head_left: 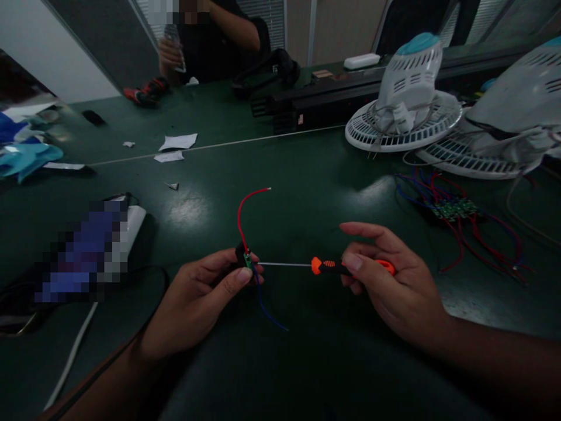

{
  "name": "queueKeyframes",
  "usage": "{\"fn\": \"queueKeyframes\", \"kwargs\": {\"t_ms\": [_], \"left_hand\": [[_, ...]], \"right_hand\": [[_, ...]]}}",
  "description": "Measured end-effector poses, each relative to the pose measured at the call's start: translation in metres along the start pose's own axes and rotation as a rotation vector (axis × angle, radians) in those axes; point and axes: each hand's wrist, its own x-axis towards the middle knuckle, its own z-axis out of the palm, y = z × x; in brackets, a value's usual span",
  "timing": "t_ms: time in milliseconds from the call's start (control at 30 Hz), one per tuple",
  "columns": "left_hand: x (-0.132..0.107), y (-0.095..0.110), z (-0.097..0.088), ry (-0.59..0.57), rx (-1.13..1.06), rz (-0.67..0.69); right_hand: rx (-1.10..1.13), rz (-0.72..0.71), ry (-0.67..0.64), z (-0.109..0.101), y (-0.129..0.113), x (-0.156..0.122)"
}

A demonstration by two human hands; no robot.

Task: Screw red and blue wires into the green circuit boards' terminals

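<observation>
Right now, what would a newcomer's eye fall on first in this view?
Probably the orange-and-black screwdriver in the right hand, near the center, pointing toward the small green circuit board in the left hand. A bright red wire curls up above that board. The bulky white fans stand out at upper right.

Lone head-worn view faces twelve o'clock, tilts down; left hand (204,295), right hand (390,286) close, co-worker (223,49) farther, eleven o'clock.
</observation>
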Motion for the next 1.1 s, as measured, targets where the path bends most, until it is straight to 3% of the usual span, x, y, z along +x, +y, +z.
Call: {"fn": "queueKeyframes", "kwargs": {"t_ms": [633,900,1100], "left_hand": [[-0.001,0.001,0.0,0.01,0.0,0.007],[0.0,0.002,0.002,0.019,0.006,0.017],[-0.001,0.0,0.0,0.004,0.015,0.02]], "right_hand": [[-0.014,-0.036,0.01,-0.004,0.003,0.0],[-0.105,0.059,0.016,0.003,-0.008,0.002],[-0.079,0.03,0.004,0.0,-0.005,0.0]]}}
